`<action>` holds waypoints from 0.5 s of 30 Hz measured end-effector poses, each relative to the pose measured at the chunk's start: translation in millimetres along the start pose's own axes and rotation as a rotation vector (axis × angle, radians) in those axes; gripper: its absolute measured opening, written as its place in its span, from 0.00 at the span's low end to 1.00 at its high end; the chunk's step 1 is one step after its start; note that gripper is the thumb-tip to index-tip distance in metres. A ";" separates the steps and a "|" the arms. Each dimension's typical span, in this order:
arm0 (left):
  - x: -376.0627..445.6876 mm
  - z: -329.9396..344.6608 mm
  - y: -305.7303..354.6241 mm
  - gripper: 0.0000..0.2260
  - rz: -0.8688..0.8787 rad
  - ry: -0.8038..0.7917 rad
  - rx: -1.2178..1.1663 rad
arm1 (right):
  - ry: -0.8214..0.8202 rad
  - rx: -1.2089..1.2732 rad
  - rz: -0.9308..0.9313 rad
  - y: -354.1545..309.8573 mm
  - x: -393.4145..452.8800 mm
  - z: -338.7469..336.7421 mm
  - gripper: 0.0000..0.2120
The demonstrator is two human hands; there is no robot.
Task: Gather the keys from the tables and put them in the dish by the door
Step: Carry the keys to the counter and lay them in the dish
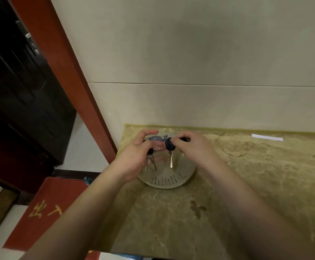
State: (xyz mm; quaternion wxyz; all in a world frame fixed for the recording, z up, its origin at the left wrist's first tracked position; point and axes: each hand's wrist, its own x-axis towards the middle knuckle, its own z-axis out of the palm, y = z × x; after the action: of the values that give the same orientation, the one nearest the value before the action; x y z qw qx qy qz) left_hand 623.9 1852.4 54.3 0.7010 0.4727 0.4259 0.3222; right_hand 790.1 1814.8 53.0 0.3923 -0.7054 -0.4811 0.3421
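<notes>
**Me:** Head view, looking down. My left hand (134, 156) pinches a small bunch of keys (150, 162) by their dark heads, the blades hanging down. My right hand (192, 147) pinches another key (170, 154) by its round black head, its blade pointing down too.

**You:** And the dish?

**Me:** Right under both hands. The dish (171, 182) is pale and round, with a blue fish painted at its far side and rows of small marks nearest me. The key tips hang above its middle; I can't tell if any of them touch it yet.

**You:** So which step is this?

**Me:** The drop-off, I'd say. The keys are gathered and the dish is reached. Next I need to lower a little and loosen both pinches so the keys land inside the rim instead of skidding onto the counter (247, 184).

**You:** Anything around?

**Me:** Out past my right hand, a white strip of paper (267, 137) lies on the counter by the wall. Off my left hand stands the red door frame (74, 76) with the dark door (17, 91) beyond it, and a red mat (45, 209) lies on the floor below.
</notes>
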 end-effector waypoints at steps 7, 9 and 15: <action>15.4 -12.0 7.6 0.11 0.065 -0.021 0.444 | -0.139 -0.078 0.091 1.7 -1.5 9.1 0.05; 21.0 -13.3 6.8 0.11 0.108 -0.001 0.504 | -0.160 -0.092 0.088 1.0 0.3 16.6 0.04; 32.1 -22.1 1.3 0.13 0.284 0.176 0.551 | -0.180 -0.070 0.124 -3.7 8.5 38.7 0.05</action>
State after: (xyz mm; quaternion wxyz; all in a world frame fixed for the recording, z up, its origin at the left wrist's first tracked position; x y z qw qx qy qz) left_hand 617.7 1888.8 41.9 0.4551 0.6697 0.4860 0.3288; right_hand 757.9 1832.4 37.7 0.3007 -0.7134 -0.4817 0.4107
